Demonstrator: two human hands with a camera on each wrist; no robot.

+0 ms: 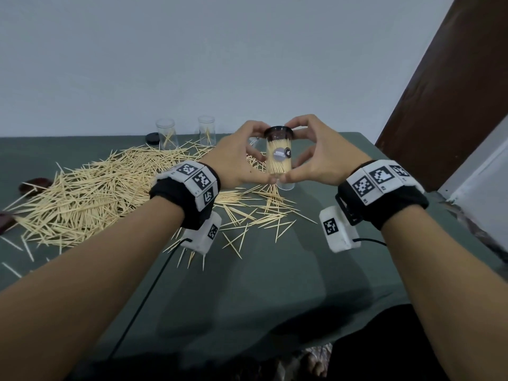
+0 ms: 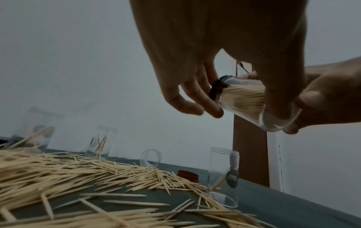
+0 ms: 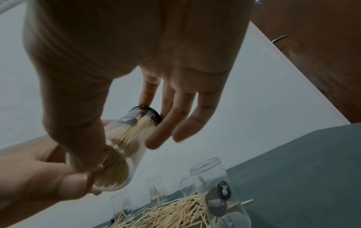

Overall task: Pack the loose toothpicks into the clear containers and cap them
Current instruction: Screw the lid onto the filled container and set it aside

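A clear container (image 1: 278, 158) packed with toothpicks is held upright above the table between both hands. A dark cap (image 1: 278, 132) sits on its top. My left hand (image 1: 257, 155) pinches it from the left, thumb under the base and index finger at the cap. My right hand (image 1: 299, 155) mirrors that from the right. The wrist views show the same container (image 2: 242, 100) (image 3: 125, 138) and cap (image 2: 216, 88) (image 3: 148, 114), with the other fingers loosely spread. Loose toothpicks (image 1: 90, 193) lie heaped on the left half of the table.
Two open clear containers (image 1: 165, 133) (image 1: 206, 130) holding a few toothpicks stand at the back, beside a black cap (image 1: 152, 138). Another labelled container (image 2: 224, 175) stands under the hands, a brown cap (image 2: 187, 175) near it. Dark caps (image 1: 35, 184) lie far left. A brown door (image 1: 445, 92) stands right.
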